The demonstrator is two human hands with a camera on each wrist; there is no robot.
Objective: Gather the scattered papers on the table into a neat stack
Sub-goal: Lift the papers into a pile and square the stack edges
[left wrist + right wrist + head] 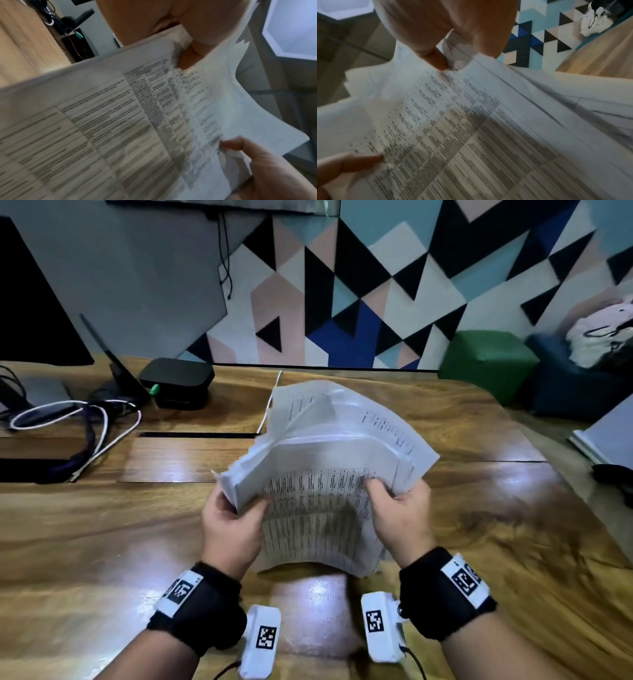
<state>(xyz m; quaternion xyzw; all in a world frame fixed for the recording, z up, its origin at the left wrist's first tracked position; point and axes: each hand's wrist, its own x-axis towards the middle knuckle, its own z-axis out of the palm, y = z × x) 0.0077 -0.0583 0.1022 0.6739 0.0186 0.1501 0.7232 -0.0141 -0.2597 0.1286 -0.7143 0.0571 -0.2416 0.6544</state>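
Item: papers (pixel 318 474), printed with tables, all gathered into one loose bundle. We hold it above the wooden table (pixel 102 535), its lower edge just over the tabletop or touching it; we cannot tell which. The sheets are fanned and bowed, the upper corners splayed and out of line.

Left hand (pixel 233 525): fingers curled round the bundle's left edge, thumb pressed on the printed front sheet.

Right hand (pixel 400 515): grips the bundle's right edge, thumb on the front, remaining fingers behind.

Other things, all placed from the papers: a black box (pixel 178 378) and a loop of white cable (pixel 102 422) lie beyond and to their left, well apart.

Condition: not yet a neat stack, by our judgement; the edges need squaring.

Risks: a rear sheet may slip free, since our grip pinches only the two sides and the back sheets bulge away. Tapping the bowed bundle down hard could crease the lower corners. Loosening both hands together would let the fan spill across the table.
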